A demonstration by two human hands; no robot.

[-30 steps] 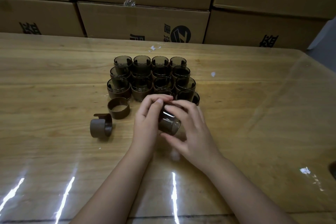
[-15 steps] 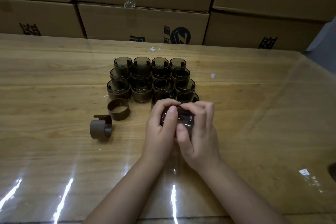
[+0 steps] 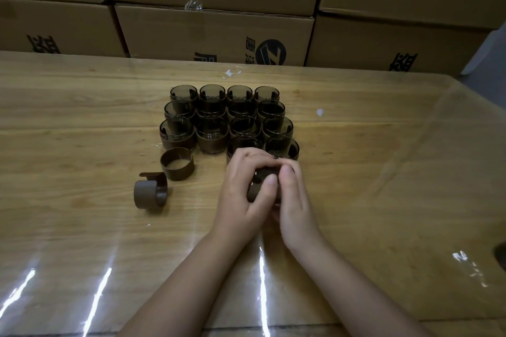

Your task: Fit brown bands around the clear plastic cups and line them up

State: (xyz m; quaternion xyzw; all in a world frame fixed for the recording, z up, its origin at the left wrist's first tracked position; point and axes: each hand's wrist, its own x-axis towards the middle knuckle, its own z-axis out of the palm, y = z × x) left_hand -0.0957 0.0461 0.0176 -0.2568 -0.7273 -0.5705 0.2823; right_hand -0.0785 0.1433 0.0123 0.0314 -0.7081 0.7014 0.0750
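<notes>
Both hands wrap one cup with a brown band [image 3: 258, 186] at the table's middle; my left hand [image 3: 243, 189] grips it from the left and my right hand [image 3: 294, 194] from the right, thumbs pressed on its near side. Most of that cup is hidden by the fingers. Just beyond the hands stand several banded cups [image 3: 228, 120] packed in rows. Two loose brown bands lie to the left: one upright ring [image 3: 177, 163] and one on its side [image 3: 150, 191].
The wooden table [image 3: 383, 172] has a glossy clear cover with glare streaks near the front edge. Stacked cardboard boxes [image 3: 213, 33] form a wall along the far edge. A dark object [image 3: 501, 253] shows at the right edge.
The cup in my hands went from tilted with its side showing to enclosed by both hands, and the hands shifted slightly right and closer together.
</notes>
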